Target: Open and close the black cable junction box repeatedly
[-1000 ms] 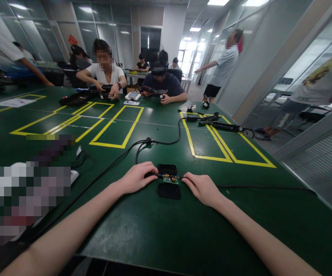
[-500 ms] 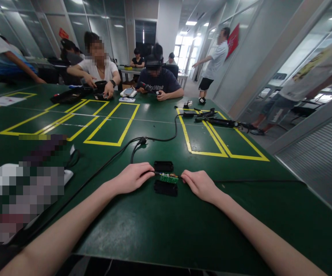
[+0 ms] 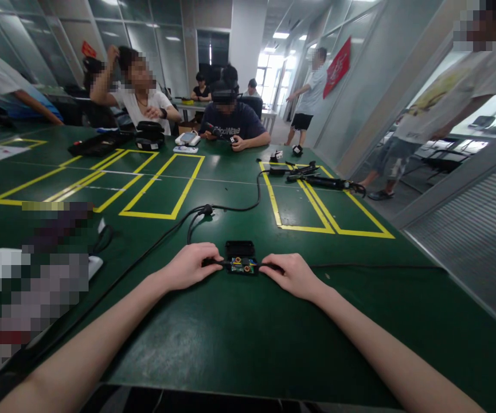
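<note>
A small green circuit board [image 3: 242,265] with copper-coloured coils faces up in front of me, lying in or over one black case half, whose edges show around it. A second black case half [image 3: 239,247] rests just beyond. My left hand [image 3: 192,266] is closed, pinching the black cable at the board's left end. On the other side my right hand [image 3: 291,274] pinches the black cable [image 3: 385,266] that runs from the board's right end across the table. The fingertips partly hide both cable ends.
A thick black cable with a plug [image 3: 207,210] curves over the green table [image 3: 179,344]. Yellow tape [image 3: 308,229] marks rectangles. A black tool-like device [image 3: 325,182] lies at the far right. Two co-workers sit opposite, near a black case [image 3: 149,135]; others stand around.
The circuit board has turned coil side up and come down onto the nearer case half, with both hands still on the cables. A co-worker opposite has raised an arm to the head.
</note>
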`<action>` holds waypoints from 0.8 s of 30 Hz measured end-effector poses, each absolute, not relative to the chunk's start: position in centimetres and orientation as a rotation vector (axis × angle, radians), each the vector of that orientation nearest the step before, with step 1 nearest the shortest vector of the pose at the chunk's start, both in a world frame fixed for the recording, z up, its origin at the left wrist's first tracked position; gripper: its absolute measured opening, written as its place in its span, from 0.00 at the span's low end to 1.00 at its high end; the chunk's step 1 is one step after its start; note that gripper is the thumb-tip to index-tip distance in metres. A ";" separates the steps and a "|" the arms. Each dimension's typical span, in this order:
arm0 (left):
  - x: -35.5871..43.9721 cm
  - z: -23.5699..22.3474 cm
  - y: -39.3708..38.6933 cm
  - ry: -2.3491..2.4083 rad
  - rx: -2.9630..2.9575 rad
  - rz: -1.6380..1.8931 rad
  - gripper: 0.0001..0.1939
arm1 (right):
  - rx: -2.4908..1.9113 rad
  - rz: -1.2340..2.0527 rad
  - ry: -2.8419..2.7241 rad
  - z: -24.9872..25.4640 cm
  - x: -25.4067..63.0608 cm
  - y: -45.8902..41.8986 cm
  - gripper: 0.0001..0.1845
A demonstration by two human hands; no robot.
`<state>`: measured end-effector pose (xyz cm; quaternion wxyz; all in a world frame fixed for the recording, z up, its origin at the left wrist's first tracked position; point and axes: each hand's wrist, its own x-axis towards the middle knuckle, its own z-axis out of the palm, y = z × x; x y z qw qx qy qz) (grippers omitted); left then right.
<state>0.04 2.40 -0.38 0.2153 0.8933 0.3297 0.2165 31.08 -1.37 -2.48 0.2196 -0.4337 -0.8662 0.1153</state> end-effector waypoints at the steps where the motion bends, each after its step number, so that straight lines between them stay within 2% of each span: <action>1: 0.1 -0.4 2.4 0.916 2.479 0.601 0.08 | -1.195 0.319 -2.397 -2.5 31.1 -1.3 0.17; 9: 0.7 0.0 1.9 0.861 2.532 0.688 0.09 | -1.222 0.136 -2.389 -1.8 30.6 -1.3 0.24; 19: 2.2 -0.9 1.6 0.926 2.340 0.766 0.11 | -1.283 0.240 -2.258 -2.3 30.2 -0.6 0.07; 24: 2.6 -0.9 1.8 0.913 2.292 0.755 0.11 | -1.296 0.331 -2.178 -2.6 29.9 -0.3 0.04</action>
